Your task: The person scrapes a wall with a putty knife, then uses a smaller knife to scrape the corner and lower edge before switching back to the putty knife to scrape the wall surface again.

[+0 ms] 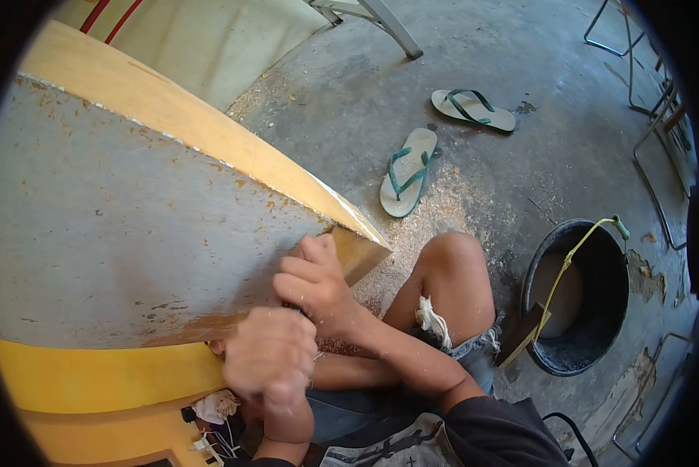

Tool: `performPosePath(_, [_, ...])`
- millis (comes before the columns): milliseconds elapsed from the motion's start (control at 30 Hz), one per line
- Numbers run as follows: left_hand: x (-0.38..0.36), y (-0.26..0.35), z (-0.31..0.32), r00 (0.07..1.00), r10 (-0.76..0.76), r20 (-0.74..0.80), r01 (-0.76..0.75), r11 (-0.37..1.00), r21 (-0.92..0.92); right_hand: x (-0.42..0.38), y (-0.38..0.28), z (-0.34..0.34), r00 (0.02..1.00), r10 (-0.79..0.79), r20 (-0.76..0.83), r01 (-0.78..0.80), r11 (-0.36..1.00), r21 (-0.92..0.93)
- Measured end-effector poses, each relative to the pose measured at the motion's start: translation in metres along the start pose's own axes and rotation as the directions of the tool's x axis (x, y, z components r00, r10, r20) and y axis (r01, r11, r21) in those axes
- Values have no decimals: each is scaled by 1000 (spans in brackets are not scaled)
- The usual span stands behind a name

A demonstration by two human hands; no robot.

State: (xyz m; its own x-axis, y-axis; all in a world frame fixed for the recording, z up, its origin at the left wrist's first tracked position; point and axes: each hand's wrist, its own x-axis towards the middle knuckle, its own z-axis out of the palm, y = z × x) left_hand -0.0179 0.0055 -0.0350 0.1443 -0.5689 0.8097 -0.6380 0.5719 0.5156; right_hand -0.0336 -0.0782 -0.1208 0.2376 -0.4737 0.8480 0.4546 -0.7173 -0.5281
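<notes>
Head view: right hand point(312, 282) clenched around mostly hidden dark object point(294, 308); left hand point(268, 350) clenched, blurred, contents unclear; slip along flaking grey-painted flat panel point(124, 210) could scrape either hand.

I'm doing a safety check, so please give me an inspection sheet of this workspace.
Surface: concrete floor, strewn with pale shavings.
Job's things: grey-faced panel, finish chipped along its edges.
Clutter: two flip-flops near the shavings; black bucket with a yellow cord across it.
Hands: left hand blurred, right hand by the panel's edge; both closed, what they grip mostly hidden.
Cables: black cable, lower right; white wires, lower left.
Surroundings: metal frames at right.
</notes>
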Motion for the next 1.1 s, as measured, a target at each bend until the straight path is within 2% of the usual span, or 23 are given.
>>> performPosePath(67, [-1, -9, -4, 1000, -15, 26, 17, 994, -104, -2, 1, 0, 999, 35, 10, -35, 999, -31])
performPosePath(100, [1, -1, -2, 995, 62, 73, -53, 992, -114, 0, -2, 1, 1000, -13, 10, 13, 1000, -26])
performPosePath(200, [-3, -2, 0, 1000, -30, 4, 30, 999, -20, 3, 2, -2, 1000, -1, -11, 1, 1000, -29])
performPosePath(233, [4, -15, -6, 995, -78, 59, 86, 983, -165, 1, 5, 0, 998, 64, -11, -64, 996, -56])
performPosePath(333, [7, -6, 0, 992, 23, 126, -6, 992, -129, 3, 1, -4, 1000, 18, -18, -19, 998, -55])
performPosePath(367, [13, -10, 0, 964, 175, 201, -129, 966, -223, 6, -3, -6, 999, -16, -30, 15, 999, -31])
performPosePath(467, [10, -12, -3, 984, 73, 164, -34, 972, -231, 4, 3, -7, 1000, 5, 0, -5, 999, -32])
performPosePath(633, [9, -3, 2, 971, 156, 179, -117, 970, -211, 5, 1, -5, 1000, -25, -2, 25, 1000, -13])
performPosePath(700, [1, -5, 5, 997, -76, 32, 77, 997, -10, 1, -1, -6, 1000, -27, 5, 27, 1000, -8])
performPosePath(800, [4, -8, 4, 998, 3, 63, 0, 999, -37, 0, 4, -6, 999, 35, -11, -35, 999, -9])
performPosePath(833, [7, -3, 3, 987, 69, 145, -51, 991, -125, 0, 0, -5, 1000, -1, -14, 0, 999, -32])
performPosePath(933, [6, -11, -2, 980, 111, 167, -87, 986, -144, 1, 0, -1, 999, 26, -18, -26, 1000, 12])
performPosePath(967, [4, -14, -5, 991, -22, 129, 39, 991, -130, 1, -2, 2, 999, 25, -21, -25, 1000, 15])
performPosePath(1000, [2, -13, -7, 991, -16, 131, 33, 991, -132, 2, -3, 4, 999, 10, -40, -9, 1000, 25])
performPosePath(1067, [-3, -5, -10, 980, 116, 164, -98, 989, -113, 1, -5, 6, 997, -8, -75, 11, 999, 36])
performPosePath(1100, [6, -1, -3, 969, 158, 188, -116, 970, -215, 1, -8, 4, 998, -28, -48, 29, 1000, 11])
